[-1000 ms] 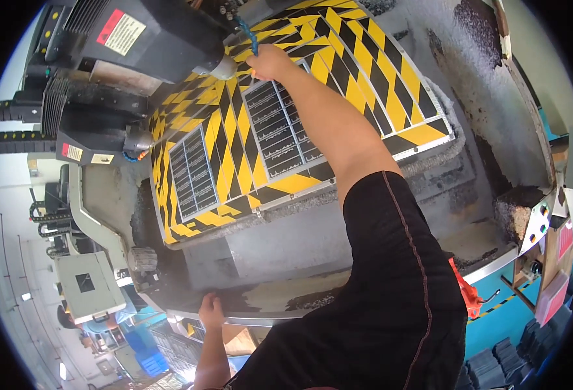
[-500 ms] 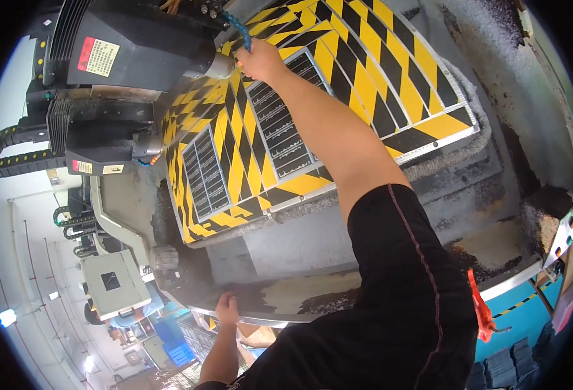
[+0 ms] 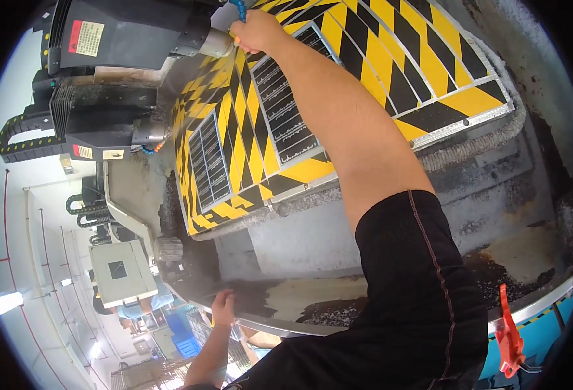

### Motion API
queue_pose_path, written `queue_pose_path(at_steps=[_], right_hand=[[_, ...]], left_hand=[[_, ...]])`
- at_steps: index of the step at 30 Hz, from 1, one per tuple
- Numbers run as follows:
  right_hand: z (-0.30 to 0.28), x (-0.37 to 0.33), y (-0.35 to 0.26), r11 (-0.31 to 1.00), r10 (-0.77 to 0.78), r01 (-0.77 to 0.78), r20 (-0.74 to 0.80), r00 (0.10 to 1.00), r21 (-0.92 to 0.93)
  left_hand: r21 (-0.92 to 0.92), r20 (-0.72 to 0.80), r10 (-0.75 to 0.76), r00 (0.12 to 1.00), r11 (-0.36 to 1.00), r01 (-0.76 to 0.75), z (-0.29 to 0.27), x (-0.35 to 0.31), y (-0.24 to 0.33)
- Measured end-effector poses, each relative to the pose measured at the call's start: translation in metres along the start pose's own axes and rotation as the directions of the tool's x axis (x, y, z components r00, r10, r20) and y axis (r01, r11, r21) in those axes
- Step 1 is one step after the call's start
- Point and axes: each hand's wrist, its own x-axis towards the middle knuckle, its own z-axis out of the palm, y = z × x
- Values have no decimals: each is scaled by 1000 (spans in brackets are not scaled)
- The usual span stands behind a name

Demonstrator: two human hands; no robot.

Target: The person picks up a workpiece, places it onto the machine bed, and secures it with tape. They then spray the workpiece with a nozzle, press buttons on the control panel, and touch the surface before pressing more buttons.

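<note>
The right hand (image 3: pixel 260 31) is reaching up with the arm fully extended, its fingers closing around a blue segmented hose (image 3: pixel 237 8) beside the grey spindle nose (image 3: pixel 213 44) of the black machine head (image 3: pixel 130 32). The hose is sitting at the top edge of view, above the yellow-and-black striped cover (image 3: pixel 364 71). The left hand (image 3: pixel 222 308) is resting, fingers spread open, on the metal rim (image 3: pixel 280 328) of the machine enclosure, holding nothing.

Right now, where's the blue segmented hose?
In the head view it is at the top centre: the blue segmented hose pokes out above the right hand, beside the grey machine head and over the yellow-black striped table.
</note>
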Motion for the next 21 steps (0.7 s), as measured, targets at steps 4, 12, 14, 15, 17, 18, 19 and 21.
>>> queue_pose_path(at_steps=[4, 12, 14, 15, 17, 18, 19, 21], right_hand=[[-1, 2, -2, 1000, 15, -15, -11, 1000, 13], [-5, 0, 19, 969, -37, 22, 59, 998, 246], [-5, -7, 14, 977, -38, 26, 57, 998, 211], [-5, -8, 7, 985, -43, 31, 65, 997, 170], [-4, -14, -9, 987, 19, -39, 130, 991, 154], [-8, -16, -13, 992, 33, -48, 135, 990, 116], [-8, -18, -14, 995, 52, -64, 145, 988, 79], [-14, -20, -11, 994, 73, -85, 172, 982, 64]], left_hand=[[-33, 14, -40, 999, 999, 41, 1, -1, 3], [10, -39, -44, 998, 999, 44, 5, 4, -12], [-62, -17, -63, 998, 996, 61, 6, 0, -5], [-87, -34, -74, 997, 994, 71, 7, -1, -9], [-92, -48, -101, 994, 991, 96, 4, -1, -20], [-7, -77, -57, 995, 998, 57, 5, 2, -23], [82, -101, -20, 995, 996, 29, 4, -1, -22], [74, -103, -50, 993, 996, 58, 3, -6, 3]])
